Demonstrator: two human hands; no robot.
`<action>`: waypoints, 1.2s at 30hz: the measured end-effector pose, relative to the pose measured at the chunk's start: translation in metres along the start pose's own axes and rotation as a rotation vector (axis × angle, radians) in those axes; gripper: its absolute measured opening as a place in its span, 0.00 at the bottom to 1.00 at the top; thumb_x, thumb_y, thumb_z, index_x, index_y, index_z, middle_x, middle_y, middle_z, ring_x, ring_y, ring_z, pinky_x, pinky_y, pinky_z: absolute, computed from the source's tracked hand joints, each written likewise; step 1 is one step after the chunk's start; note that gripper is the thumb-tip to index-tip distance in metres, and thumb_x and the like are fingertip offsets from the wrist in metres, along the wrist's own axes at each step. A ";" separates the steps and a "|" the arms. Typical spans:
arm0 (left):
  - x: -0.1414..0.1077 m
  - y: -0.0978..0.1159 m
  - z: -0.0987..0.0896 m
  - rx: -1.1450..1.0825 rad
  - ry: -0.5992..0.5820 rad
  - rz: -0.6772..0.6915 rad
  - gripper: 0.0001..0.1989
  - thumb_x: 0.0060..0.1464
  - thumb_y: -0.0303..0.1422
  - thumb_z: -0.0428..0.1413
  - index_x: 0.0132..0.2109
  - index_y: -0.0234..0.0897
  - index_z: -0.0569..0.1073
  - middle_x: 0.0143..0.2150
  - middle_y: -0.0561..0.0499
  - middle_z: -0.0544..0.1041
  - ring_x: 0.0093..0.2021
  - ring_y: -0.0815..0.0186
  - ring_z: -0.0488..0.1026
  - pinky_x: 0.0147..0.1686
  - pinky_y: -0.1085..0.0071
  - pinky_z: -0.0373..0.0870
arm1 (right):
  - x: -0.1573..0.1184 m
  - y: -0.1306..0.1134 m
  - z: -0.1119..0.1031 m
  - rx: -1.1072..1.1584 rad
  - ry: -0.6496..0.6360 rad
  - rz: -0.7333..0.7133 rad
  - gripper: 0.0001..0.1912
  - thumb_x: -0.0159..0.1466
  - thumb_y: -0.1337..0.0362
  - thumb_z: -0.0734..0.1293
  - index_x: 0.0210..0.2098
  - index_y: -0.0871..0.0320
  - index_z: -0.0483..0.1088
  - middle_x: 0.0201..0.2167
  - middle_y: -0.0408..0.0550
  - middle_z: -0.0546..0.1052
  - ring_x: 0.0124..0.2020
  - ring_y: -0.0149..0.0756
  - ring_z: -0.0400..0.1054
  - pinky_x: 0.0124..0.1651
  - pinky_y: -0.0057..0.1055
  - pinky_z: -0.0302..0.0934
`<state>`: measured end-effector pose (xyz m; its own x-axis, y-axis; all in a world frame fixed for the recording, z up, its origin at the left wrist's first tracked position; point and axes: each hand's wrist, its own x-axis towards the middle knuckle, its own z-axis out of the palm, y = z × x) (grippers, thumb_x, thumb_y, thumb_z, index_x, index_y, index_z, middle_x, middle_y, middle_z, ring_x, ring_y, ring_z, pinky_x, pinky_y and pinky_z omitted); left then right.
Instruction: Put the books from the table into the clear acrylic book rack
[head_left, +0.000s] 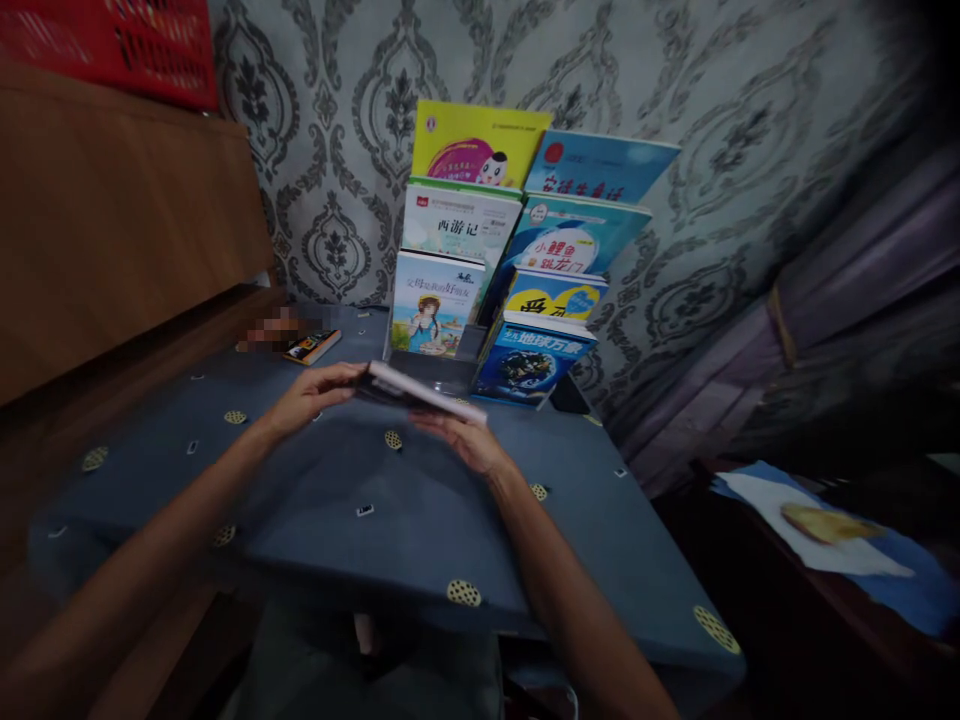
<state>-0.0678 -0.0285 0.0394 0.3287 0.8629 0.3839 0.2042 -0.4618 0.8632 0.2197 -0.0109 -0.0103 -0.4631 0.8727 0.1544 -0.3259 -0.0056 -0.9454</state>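
Between my two hands is a book, held just above the cloth-covered table and tilted so that mostly its pale edge faces me. My left hand grips its left end, fingers over the edge. At the right end, my right hand is closed on it from the near side, fingers partly underneath. The book's cover is hidden from view. Right behind it stands a rack of books, with a white book showing a child in a hat and a blue book with a globe at the front.
Another small book lies at the table's back left beside a blurred patch. A wooden cabinet with a red basket on top borders the left. Purple curtain hangs at right, above a side surface bearing blue and white sheets.
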 end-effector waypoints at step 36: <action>-0.002 -0.091 0.063 0.770 -0.064 -0.009 0.18 0.64 0.36 0.46 0.57 0.34 0.70 0.62 0.38 0.73 0.66 0.52 0.65 0.65 0.51 0.62 | 0.006 0.038 0.012 -1.356 -0.128 -0.120 0.22 0.71 0.62 0.61 0.63 0.56 0.67 0.67 0.55 0.66 0.70 0.42 0.57 0.72 0.48 0.46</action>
<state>-0.0291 -0.0008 -0.0605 0.3713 0.8648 0.3380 0.7836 -0.4871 0.3856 0.1949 -0.0117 -0.0420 -0.5859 0.7828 0.2097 0.6532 0.6093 -0.4496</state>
